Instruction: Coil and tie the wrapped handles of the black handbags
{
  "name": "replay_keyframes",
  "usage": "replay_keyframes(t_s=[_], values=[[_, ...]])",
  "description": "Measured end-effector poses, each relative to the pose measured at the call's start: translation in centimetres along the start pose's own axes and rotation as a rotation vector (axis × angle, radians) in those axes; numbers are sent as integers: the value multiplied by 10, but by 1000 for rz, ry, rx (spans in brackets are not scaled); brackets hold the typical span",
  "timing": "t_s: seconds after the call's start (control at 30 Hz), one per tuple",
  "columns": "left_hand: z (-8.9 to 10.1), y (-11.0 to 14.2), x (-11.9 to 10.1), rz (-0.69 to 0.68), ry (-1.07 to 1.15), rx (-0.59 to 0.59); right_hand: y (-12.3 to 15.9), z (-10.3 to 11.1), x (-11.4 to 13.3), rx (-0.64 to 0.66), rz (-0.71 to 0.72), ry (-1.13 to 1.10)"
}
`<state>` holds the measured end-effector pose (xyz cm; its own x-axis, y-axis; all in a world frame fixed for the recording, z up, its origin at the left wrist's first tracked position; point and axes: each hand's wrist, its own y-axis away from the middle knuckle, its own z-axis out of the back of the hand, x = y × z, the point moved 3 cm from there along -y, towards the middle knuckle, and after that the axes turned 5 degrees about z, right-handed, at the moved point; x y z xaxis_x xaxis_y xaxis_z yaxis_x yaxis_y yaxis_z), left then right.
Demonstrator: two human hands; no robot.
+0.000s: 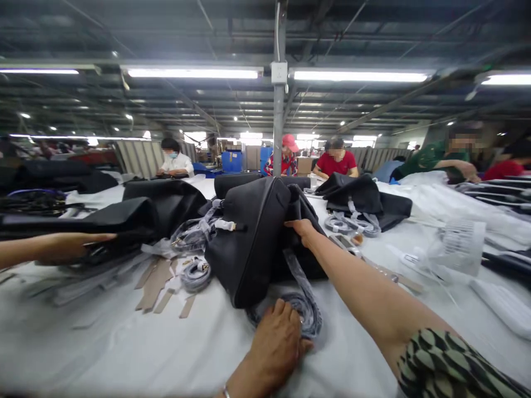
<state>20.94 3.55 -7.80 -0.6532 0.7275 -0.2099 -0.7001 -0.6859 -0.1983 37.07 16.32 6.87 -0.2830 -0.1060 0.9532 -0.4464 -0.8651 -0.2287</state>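
Observation:
A black bag (253, 237) lies tilted on the white-covered table in front of me. At its near end rests a coiled strap (310, 318) wrapped in clear plastic, one length of it running up to the bag. My left hand (277, 337), with a bracelet at the wrist, is closed over the coil, fingers curled on its left part. Higher up, my right hand (305, 229) grips the bag's right side; its index finger shows against the dark material and the other fingers are partly hidden.
Left of the bag lie beige strips (155, 282) and another wrapped coil (196, 275). A co-worker's hand (78, 243) reaches in from the left beside black material (136, 215). More black bags (357, 199) lie behind on the right, near a clear plastic container (460, 246). Several people work across the table.

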Motion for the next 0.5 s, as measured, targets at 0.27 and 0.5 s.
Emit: replay_keyframes(t_s=[0.27,0.5], values=[[26,-13,24,70,438,20,-51,25,81,-117,155,57],[30,-44,17,47,615,-34,-60,71,121,-138,244,-8]])
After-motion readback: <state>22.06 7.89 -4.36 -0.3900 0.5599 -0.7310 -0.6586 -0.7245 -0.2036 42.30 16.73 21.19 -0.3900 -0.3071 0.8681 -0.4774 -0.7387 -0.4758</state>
